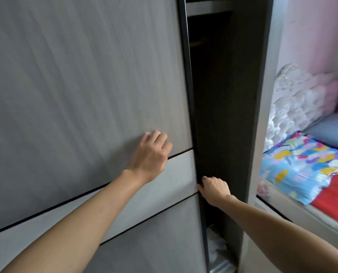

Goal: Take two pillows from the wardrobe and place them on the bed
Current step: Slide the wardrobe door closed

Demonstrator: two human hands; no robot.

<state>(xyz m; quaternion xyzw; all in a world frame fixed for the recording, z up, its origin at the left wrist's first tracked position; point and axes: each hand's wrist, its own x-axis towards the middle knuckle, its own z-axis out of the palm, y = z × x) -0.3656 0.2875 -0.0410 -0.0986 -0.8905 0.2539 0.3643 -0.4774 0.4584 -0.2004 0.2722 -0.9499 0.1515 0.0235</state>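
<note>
The grey sliding wardrobe door [85,85] fills the left of the view and stands a narrow gap open. My left hand [151,154] rests flat against the door's face, fingers together. My right hand [213,189] grips the door's dark right edge [189,95] at waist height. Behind the gap the wardrobe interior [219,95] is dark, with a shelf near the top and something pale and plastic-wrapped [218,251] at the bottom. I cannot tell whether that is a pillow. The bed [310,209] lies at the right.
On the bed lie a colourful patterned blanket [302,162], a red cover [335,194] and a blue-grey pillow [331,131]. A white lacy bundle [294,99] leans against the pink wall. The wardrobe's grey side panel [262,115] stands between the gap and the bed.
</note>
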